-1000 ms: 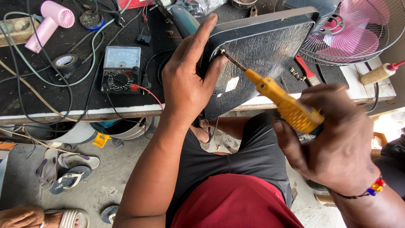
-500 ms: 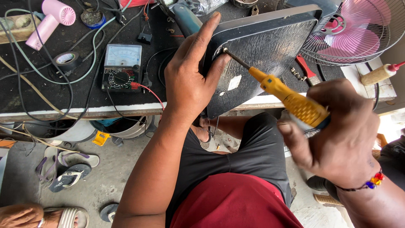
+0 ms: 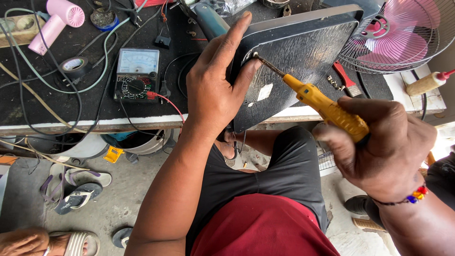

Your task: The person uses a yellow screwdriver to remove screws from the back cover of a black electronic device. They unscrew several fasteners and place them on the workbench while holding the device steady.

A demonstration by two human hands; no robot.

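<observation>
A black panel (image 3: 303, 61) is propped tilted on the table (image 3: 95, 121) edge, grasped by the left hand (image 3: 218, 80); a yellow screwdriver (image 3: 327, 106) is clenched in the right hand (image 3: 379, 147), tip set against the panel's corner; a meter (image 3: 137, 73) lies nearby.

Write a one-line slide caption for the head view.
Left hand steadies a dark flat panel while the right hand sets a yellow screwdriver to a screw near its edge.

The flat panel (image 3: 303, 61) leaned on the workbench (image 3: 57, 106) edge, between the meter (image 3: 136, 74) on its left and the fan (image 3: 403, 35) on its right. The hair dryer (image 3: 54, 22) lay far left; sandals (image 3: 71, 187) rested below on the floor.
</observation>
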